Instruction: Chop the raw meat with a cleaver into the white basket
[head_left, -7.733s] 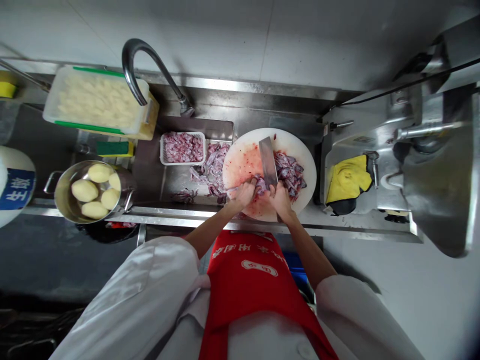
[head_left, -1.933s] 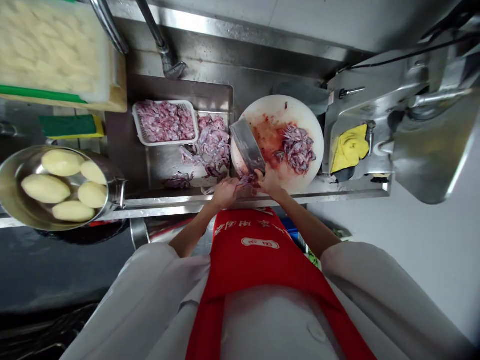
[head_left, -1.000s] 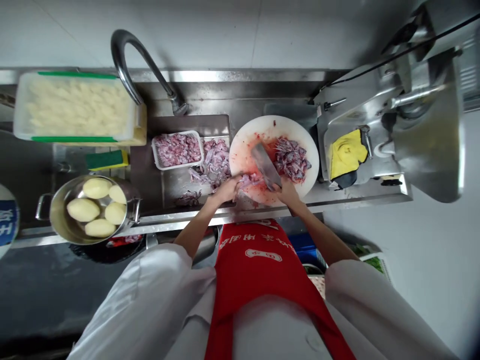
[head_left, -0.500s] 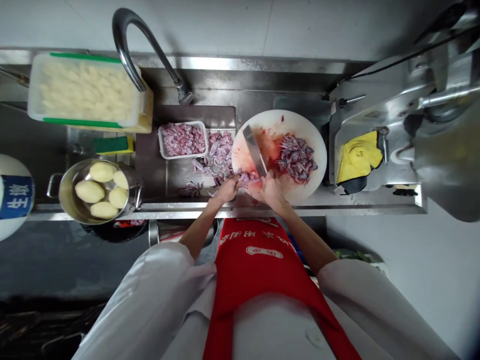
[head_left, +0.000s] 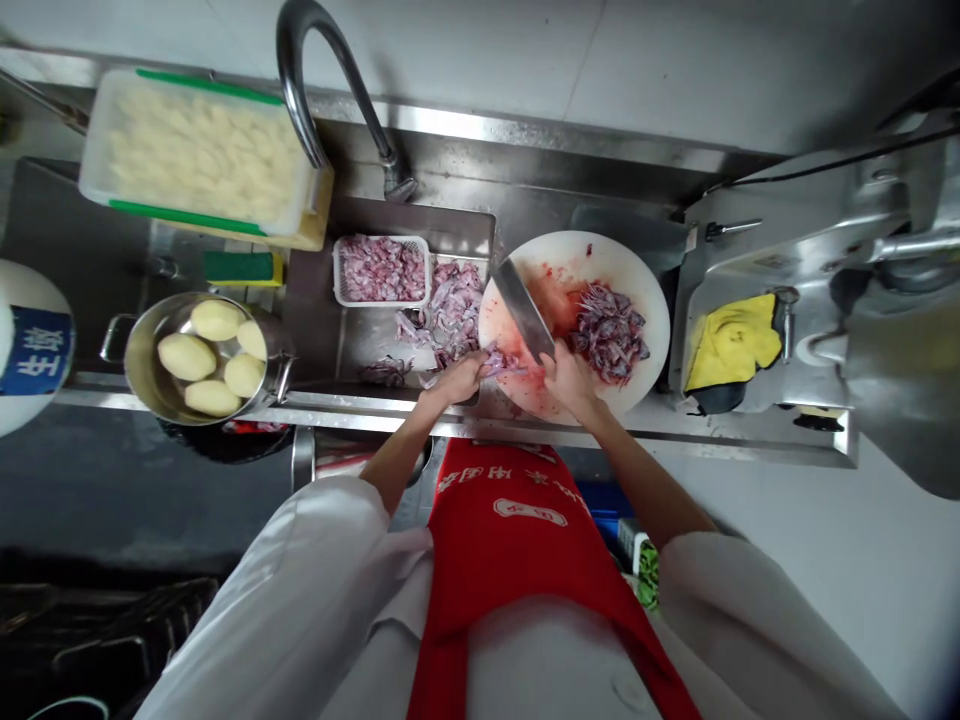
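Observation:
My right hand point(head_left: 568, 376) is closed round the handle of a cleaver point(head_left: 524, 311), its broad blade slanting up and left over the round white cutting board point(head_left: 637, 270). At the board's lower left edge, my left hand point(head_left: 459, 379) grips a purplish piece of meat point(head_left: 499, 361). Dark purple pieces point(head_left: 609, 332) lie heaped on the right part of the board, beside red stains. Left of the board, more pale purplish pieces point(head_left: 456, 305) lie in the sink, next to a white basket point(head_left: 382, 271) filled with small chopped pieces.
A faucet point(head_left: 360, 95) arches over the sink. Further left are a lidded green-edged box point(head_left: 202, 155), a sponge point(head_left: 240, 268) and a metal pot point(head_left: 133, 365) holding several peeled potatoes. A yellow cloth point(head_left: 731, 345) lies at the right.
The view has shifted and tilted slightly, so the board and sink contents appear further right. The cleaver blade now lies at a flatter slant. Both hands keep their hold.

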